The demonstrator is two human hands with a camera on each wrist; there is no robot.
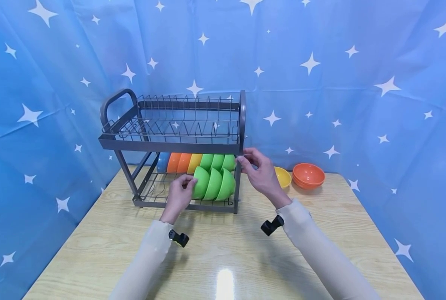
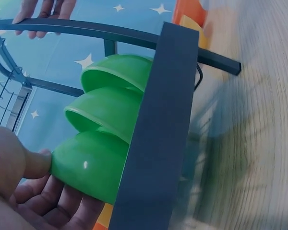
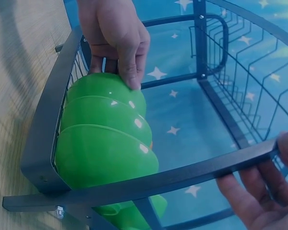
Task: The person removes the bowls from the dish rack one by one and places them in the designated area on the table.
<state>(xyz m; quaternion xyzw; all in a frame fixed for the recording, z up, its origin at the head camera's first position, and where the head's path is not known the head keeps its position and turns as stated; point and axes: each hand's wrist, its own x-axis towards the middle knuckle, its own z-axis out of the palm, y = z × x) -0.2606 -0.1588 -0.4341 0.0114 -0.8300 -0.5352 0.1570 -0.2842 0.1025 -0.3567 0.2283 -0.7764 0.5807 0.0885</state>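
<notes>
A grey two-tier dish rack (image 1: 170, 146) stands on the wooden table. Its lower tier holds a back row of blue, orange, yellow and green bowls and a front row of three green bowls (image 1: 213, 183). My left hand (image 1: 188, 183) grips the leftmost green bowl (image 1: 200, 182) of the front row, thumb on its side and fingers beneath, as the left wrist view shows (image 2: 86, 167). My right hand (image 1: 244, 161) holds the rack's right front post (image 1: 239, 175). In the right wrist view the fingers (image 3: 259, 191) curl round that bar, and my left hand (image 3: 117, 48) sits on the green bowl (image 3: 103, 91).
A yellow bowl (image 1: 283, 177) and a stack of orange bowls (image 1: 308, 175) sit on the table right of the rack. The rack's upper tier (image 1: 178, 125) holds nothing. A blue star-printed cloth surrounds the table on three sides.
</notes>
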